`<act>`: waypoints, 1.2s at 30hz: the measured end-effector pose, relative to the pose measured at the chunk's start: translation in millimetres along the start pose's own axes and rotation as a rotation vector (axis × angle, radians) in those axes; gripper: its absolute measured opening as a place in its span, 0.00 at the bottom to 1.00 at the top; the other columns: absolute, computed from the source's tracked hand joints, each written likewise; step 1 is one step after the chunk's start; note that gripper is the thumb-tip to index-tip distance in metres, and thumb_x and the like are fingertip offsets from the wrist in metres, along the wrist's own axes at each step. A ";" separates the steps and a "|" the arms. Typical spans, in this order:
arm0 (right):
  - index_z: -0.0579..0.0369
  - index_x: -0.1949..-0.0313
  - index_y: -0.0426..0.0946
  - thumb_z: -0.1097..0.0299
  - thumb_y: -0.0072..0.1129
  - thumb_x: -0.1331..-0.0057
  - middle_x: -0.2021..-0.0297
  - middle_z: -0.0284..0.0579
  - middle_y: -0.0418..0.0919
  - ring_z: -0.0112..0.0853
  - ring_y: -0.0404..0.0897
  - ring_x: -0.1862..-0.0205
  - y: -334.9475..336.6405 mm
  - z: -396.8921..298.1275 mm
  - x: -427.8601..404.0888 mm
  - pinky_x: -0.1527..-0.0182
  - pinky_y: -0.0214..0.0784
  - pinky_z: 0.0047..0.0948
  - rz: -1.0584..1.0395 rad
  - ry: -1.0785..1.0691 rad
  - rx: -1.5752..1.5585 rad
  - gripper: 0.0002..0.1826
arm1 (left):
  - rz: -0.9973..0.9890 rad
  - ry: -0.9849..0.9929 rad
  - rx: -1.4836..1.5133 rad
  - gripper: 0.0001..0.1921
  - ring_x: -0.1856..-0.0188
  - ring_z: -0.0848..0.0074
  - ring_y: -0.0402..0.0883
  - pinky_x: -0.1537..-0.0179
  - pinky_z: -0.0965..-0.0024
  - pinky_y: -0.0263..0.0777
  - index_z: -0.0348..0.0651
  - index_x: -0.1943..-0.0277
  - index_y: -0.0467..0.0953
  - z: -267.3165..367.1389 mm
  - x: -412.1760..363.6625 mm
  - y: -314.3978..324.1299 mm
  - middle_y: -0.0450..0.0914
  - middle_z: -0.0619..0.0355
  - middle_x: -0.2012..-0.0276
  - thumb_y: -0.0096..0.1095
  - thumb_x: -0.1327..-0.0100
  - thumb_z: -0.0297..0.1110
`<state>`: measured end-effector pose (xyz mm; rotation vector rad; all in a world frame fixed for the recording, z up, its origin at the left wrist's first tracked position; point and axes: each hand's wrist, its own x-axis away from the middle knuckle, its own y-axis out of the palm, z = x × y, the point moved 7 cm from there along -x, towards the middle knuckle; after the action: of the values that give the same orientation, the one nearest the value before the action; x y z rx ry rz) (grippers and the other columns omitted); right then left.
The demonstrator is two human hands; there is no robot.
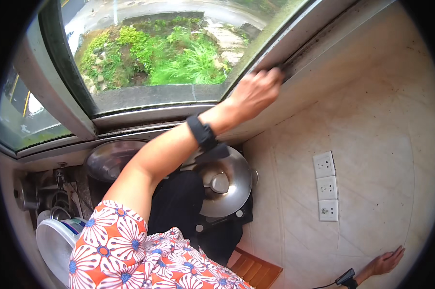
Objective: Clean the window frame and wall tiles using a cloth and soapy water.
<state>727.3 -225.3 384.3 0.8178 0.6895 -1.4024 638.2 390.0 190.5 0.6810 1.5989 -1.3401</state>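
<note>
My left hand (pixel 257 90) reaches up to the side track of the metal window frame (pixel 311 39), fingers curled against it. A dark blur shows at its fingertips; whether it is a held thing or grime in the track cannot be told. A black strap with a small device (pixel 203 135) circles that wrist. Down at the lower right, my right hand (pixel 385 262) rests against the tiled wall (pixel 369 180), holding nothing, its fingers extended. That wrist bears a black strap with a corded device (pixel 345 277).
Below my left arm, a metal wok (pixel 235 173) with a ladle (pixel 219 183) sits on a black stove (pixel 244 213). A large metal pot (pixel 110 159) and a translucent plastic tub (pixel 53 249) lie left. Wall sockets (pixel 326 188) are at right; a wooden slatted surface (pixel 257 271) is below.
</note>
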 end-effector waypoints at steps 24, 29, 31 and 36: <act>0.49 0.40 0.70 0.70 0.41 0.31 0.39 0.43 0.71 0.39 0.70 0.39 6.9 2.0 1.7 0.39 0.61 0.37 -0.022 0.024 -0.011 0.21 | -0.386 -0.059 0.127 0.17 0.66 0.64 0.79 0.66 0.65 0.76 0.33 0.53 0.74 -8.6 105.7 55.8 0.72 0.51 0.62 0.55 0.48 0.24; 0.47 0.41 0.71 0.68 0.43 0.30 0.40 0.39 0.72 0.38 0.71 0.40 5.3 0.5 5.4 0.40 0.62 0.36 0.024 0.015 -0.006 0.19 | 0.048 -0.033 0.225 0.18 0.68 0.67 0.77 0.68 0.67 0.75 0.39 0.51 0.75 -14.0 38.0 6.5 0.71 0.55 0.64 0.55 0.47 0.24; 0.47 0.41 0.71 0.68 0.43 0.30 0.41 0.39 0.72 0.38 0.71 0.40 1.3 0.6 2.7 0.40 0.63 0.36 0.031 0.012 0.002 0.19 | 0.248 -0.002 0.232 0.20 0.68 0.68 0.77 0.68 0.68 0.74 0.43 0.49 0.74 -14.7 -11.3 -35.5 0.71 0.55 0.64 0.56 0.47 0.24; 0.47 0.41 0.72 0.69 0.43 0.31 0.41 0.40 0.72 0.39 0.72 0.41 0.5 -6.7 -0.3 0.41 0.64 0.36 0.020 0.026 0.023 0.19 | 0.392 -0.017 0.424 0.22 0.62 0.63 0.80 0.66 0.67 0.75 0.44 0.46 0.73 -16.2 -63.0 -56.2 0.77 0.53 0.60 0.58 0.46 0.24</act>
<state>728.1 -219.5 380.9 0.8596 0.6846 -1.3862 612.6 399.8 272.1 1.1685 1.0943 -1.3864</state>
